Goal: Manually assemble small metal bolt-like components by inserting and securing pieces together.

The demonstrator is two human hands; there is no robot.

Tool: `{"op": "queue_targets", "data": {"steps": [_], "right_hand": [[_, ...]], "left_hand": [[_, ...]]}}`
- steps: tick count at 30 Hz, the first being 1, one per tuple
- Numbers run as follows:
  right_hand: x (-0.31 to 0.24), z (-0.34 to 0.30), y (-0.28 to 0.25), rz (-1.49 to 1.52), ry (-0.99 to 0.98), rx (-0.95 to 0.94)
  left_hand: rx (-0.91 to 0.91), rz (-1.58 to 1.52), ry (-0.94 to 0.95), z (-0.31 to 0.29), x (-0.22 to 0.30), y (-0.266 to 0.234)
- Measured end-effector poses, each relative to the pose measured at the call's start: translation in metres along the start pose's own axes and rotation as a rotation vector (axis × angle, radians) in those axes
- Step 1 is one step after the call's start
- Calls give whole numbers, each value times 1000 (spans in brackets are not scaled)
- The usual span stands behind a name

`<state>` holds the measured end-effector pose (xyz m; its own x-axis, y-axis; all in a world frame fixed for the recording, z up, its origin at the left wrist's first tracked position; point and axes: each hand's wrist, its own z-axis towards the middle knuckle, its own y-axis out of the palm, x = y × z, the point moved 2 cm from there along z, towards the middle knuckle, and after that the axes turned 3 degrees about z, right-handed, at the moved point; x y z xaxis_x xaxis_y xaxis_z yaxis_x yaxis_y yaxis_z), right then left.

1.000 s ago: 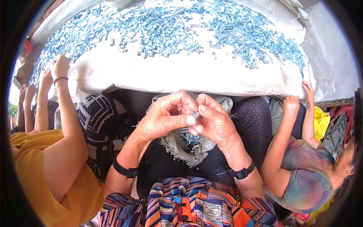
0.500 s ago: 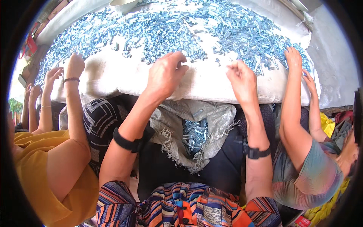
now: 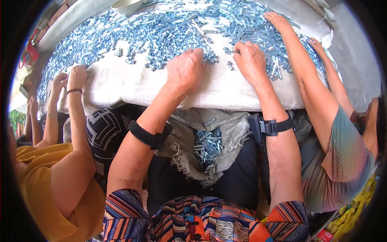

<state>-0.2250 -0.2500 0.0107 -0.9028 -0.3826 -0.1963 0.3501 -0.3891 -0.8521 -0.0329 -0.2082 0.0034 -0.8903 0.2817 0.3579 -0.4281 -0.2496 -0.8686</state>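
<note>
A broad heap of small, shiny bluish metal pieces (image 3: 169, 44) covers the cloth-topped table (image 3: 137, 84). At the near edge of the heap, my left hand (image 3: 186, 67) is closed with its fingers curled down; what they hold, if anything, is hidden. To its right, my right hand (image 3: 250, 60) has curled fingers, with a small metal piece (image 3: 228, 51) at the fingertips. A couple of loose pieces lie just below them on the cloth. In my lap, an open woven sack (image 3: 177, 151) with frayed edges holds more elongated metal pieces (image 3: 208, 146).
A pale bowl (image 3: 126, 6) stands at the far side of the heap. On my left, a person in a mustard top works with both hands (image 3: 76, 77) at the table edge. Another person's arm (image 3: 300, 68) reaches across the heap on my right.
Both my hands have moved onto the heap's near edge, the right one forward and slightly left. The neighbour on my right has stretched an arm farther across the table.
</note>
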Motion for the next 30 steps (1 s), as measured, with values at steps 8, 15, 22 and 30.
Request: {"op": "queue_targets", "data": {"steps": [8,15,22,30], "right_hand": [[-45,-43,-43,980,396,-224],[-84,-90,-62,1479,485,-267],[-101,-108,-62,1734,446,-283],[-113,-119,-68,1490,339,-165]], "left_hand": [[-216,-1101,-275,-39,-9,-39],[-294,-1545,-354,-82,9,-59],[-337,-1654,-317,-101,11,-61],[-347,-1640,-345,-111,11,-66]]}}
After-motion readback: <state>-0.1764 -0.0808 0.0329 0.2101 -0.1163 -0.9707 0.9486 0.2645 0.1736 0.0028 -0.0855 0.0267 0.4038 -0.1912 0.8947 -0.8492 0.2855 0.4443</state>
